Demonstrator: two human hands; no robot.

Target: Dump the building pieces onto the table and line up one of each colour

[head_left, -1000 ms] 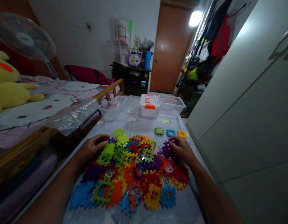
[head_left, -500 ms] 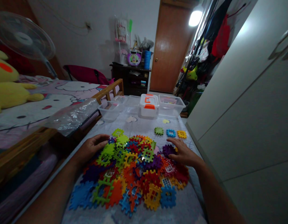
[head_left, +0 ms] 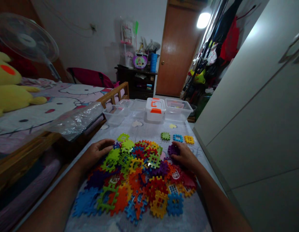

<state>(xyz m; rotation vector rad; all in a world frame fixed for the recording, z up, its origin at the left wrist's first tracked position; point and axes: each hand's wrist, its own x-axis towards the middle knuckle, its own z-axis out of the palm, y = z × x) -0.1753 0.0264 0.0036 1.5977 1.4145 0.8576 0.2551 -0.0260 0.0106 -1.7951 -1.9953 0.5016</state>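
- Purple piece (head_left: 173,150): right of the heap (head_left: 134,180), between the thumb and fingers of the right hand (head_left: 185,154), which appears to grasp its edges.
- Left hand (head_left: 98,152): loosely curved at the heap's left edge, thumb and fingers apart — nothing visibly held.
- Risk: the purple piece's teeth could snag a neighbour, or the loosely stacked heap could slide if either hand brushes it.
- Counts: three pieces in the far-right row — green piece (head_left: 165,136), blue piece (head_left: 177,138), yellow piece (head_left: 189,139); one orange-latched box (head_left: 154,116), far side; the heap overlaps too much to count.
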